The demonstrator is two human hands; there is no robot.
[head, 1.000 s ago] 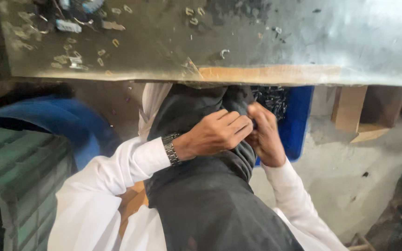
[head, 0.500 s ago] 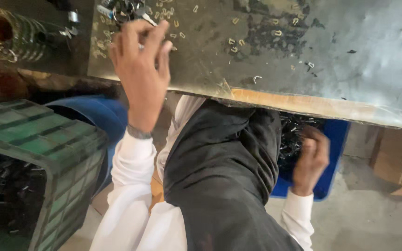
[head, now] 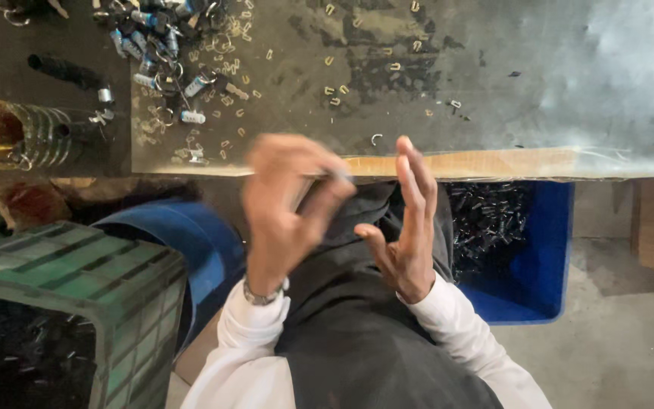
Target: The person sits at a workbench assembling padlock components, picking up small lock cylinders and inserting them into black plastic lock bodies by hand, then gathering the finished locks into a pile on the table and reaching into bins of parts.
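Note:
My left hand [head: 285, 208] is blurred, just below the worktable's front edge [head: 493, 163]. Its thumb and fingers are pinched on what looks like a small silvery metal part [head: 340, 177]. My right hand [head: 406, 227] is raised beside it with the palm turned towards the left hand and the fingers spread, holding nothing. Both hands hover over my dark-clad lap [head: 357, 333]. On the table's far left lies a pile of small blue and silver parts with rings [head: 168, 45], and small brass-coloured clips [head: 334, 83] are scattered around it.
A blue bin [head: 539, 257] holding dark metal pieces stands under the table on the right. On the left are a blue barrel [head: 183, 235] and a green plastic crate [head: 62, 273]. A ribbed glass jar [head: 24, 135] and a black cylinder [head: 62, 70] lie at the table's left end.
My left hand has come back from the pile on the table to just below the table edge, fingers pinched. My right hand has risen from the blue bin and opened beside it.

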